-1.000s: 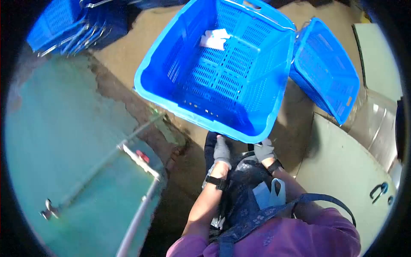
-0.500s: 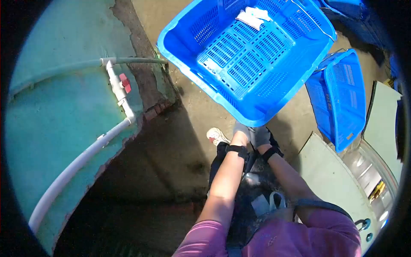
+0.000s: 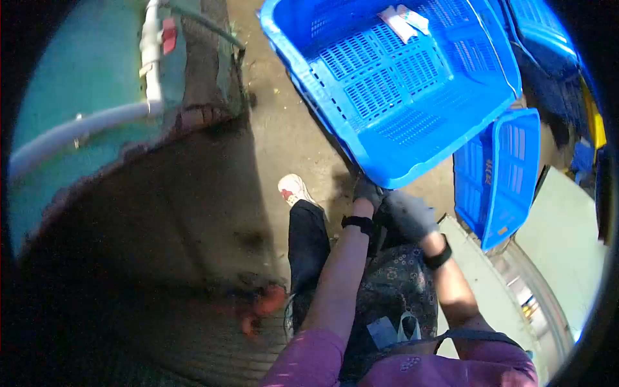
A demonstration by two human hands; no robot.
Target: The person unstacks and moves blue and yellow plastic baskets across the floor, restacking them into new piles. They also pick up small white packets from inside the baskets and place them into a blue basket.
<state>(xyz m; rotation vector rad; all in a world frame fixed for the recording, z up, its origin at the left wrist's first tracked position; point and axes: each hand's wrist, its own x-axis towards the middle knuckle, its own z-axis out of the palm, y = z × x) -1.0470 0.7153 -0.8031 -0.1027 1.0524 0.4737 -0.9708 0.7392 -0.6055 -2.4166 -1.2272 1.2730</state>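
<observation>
A large blue plastic basket (image 3: 425, 169) with slotted walls and floor fills the upper middle of the head view, its near corner pointing at me. Under that corner, my left hand (image 3: 367, 192), in a grey glove, is closed on the rim. My right hand (image 3: 409, 215), gloved alike, grips the same corner just to the right; its fingers are partly hidden and a little blurred. Inside the basket lie white crumpled pieces (image 3: 401, 24) whose kind I cannot make out. A thin metal handle (image 3: 493, 48) rests along the basket's right side.
Another blue basket (image 3: 496, 177) stands tilted at the right, with more blue baskets (image 3: 545, 35) behind it. Pale panels (image 3: 558, 213) lie at the right. To the left, a white pipe (image 3: 84, 129) with a red valve (image 3: 169, 35) runs along a green ledge (image 3: 77, 71).
The basket has shifted slightly right in view. My right hand has moved a little right and down. The pipe and ledge have slid up and left as my view turned, and my shoe has shifted left.
</observation>
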